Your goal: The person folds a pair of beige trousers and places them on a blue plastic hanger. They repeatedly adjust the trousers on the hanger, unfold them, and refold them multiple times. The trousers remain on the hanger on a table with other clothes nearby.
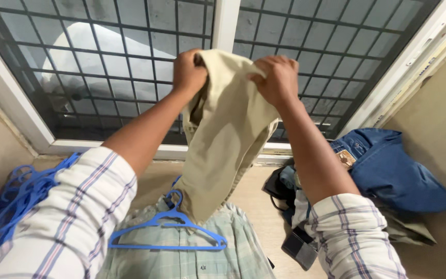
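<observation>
A beige garment (223,134), trousers by the look of the waistband, hangs in the air in front of a barred window. My left hand (188,72) grips its top left edge and my right hand (274,78) pinches its top right edge, both raised at window height. The cloth's lower end dangles onto a blue plastic hanger (169,232), which lies on a pale green checked shirt (233,253) spread on the surface below.
A heap of blue hangers (19,191) lies at the left wall. Blue jeans (393,170) and other dark clothes (290,201) are piled at the right. The window grille (104,67) and white frame (225,23) stand straight ahead.
</observation>
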